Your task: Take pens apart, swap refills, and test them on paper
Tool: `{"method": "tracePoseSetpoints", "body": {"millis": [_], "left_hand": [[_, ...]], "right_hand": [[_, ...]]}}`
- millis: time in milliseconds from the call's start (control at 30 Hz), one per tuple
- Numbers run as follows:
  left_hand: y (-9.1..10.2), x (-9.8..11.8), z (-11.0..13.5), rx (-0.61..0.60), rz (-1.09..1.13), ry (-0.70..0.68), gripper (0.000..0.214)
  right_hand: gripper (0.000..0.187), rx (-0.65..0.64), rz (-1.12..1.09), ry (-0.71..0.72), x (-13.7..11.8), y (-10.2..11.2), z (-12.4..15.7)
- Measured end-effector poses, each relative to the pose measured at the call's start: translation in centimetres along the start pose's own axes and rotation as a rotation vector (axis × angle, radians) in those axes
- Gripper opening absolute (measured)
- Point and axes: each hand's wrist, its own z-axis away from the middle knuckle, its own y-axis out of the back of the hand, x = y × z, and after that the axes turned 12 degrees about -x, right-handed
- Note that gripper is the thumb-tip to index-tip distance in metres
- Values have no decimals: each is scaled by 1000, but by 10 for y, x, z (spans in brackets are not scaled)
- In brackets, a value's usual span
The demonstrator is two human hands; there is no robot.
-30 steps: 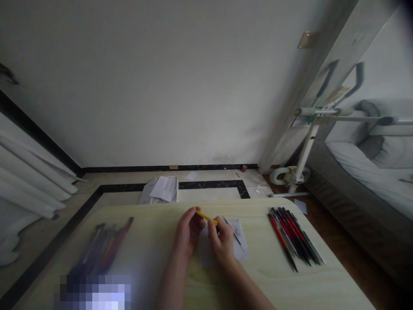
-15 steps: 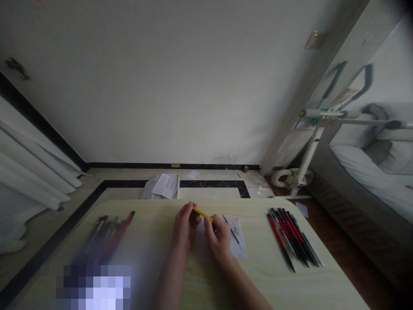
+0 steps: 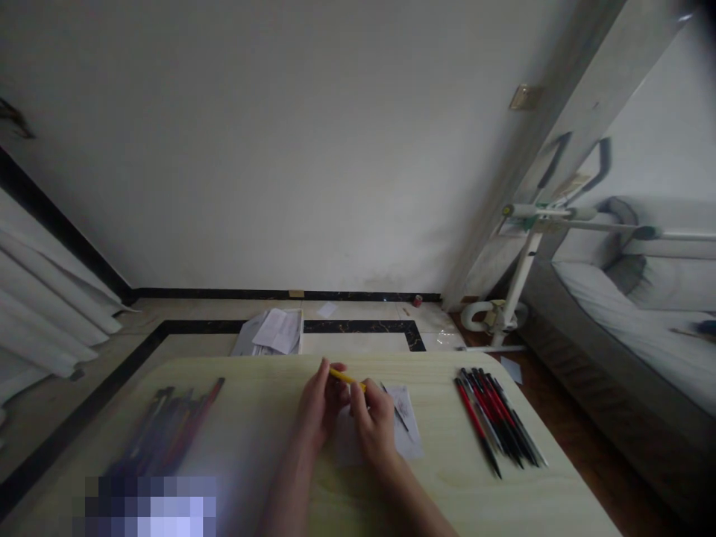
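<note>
A slim yellow pencil-shaped thing [image 3: 342, 376] is held slanting between both hands over the table's far middle; its exact kind is too small to tell. My left hand [image 3: 320, 401] pinches its upper left end. The fingers of my right hand [image 3: 374, 419] close on its lower right end. Under and beside the right hand lies a white paper sheet [image 3: 412, 425] with grey marks. On it a thin dark stick [image 3: 400, 419], possibly a pencil, rests at a slant, apart from my fingers.
Several red, black and grey pencils [image 3: 495, 418] lie bunched at the right of the pale wooden table [image 3: 436, 500]. Another blurred bunch of pencils [image 3: 168, 425] lies at left, by a pixelated bright patch. Papers [image 3: 277, 332] stand beyond the far edge; exercise equipment [image 3: 523, 272] stands right.
The view has shifted slightly, so everything sits a little lower and further left. Both hands keep their hold on the yellow thing, with only a small change in finger position.
</note>
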Motion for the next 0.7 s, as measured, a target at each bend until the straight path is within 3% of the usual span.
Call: {"method": "tracePoseSetpoints", "body": {"millis": [133,233,333,433,567,700], "left_hand": [[-1,1,5,-78,65,-20,20],[6,6,3,-105,218,-90,14],[17,14,-1,-92,447,-196,11],[25,19,-2,-126,653,-208,17],[27,19,-2,-168,725,-151,20],[26,17,-2,-155,731,-152,19]], "right_hand": [[32,-4,42,-9,-7,0,-2],[32,-81,78,-27,-15,7,-4],[29,-113,94,-52,-23,33,-8],[27,-96,193,-137,-25,70,-18],[13,-332,573,-218,-17,103,-27],[10,-512,792,-313,-7,101,-24]]}}
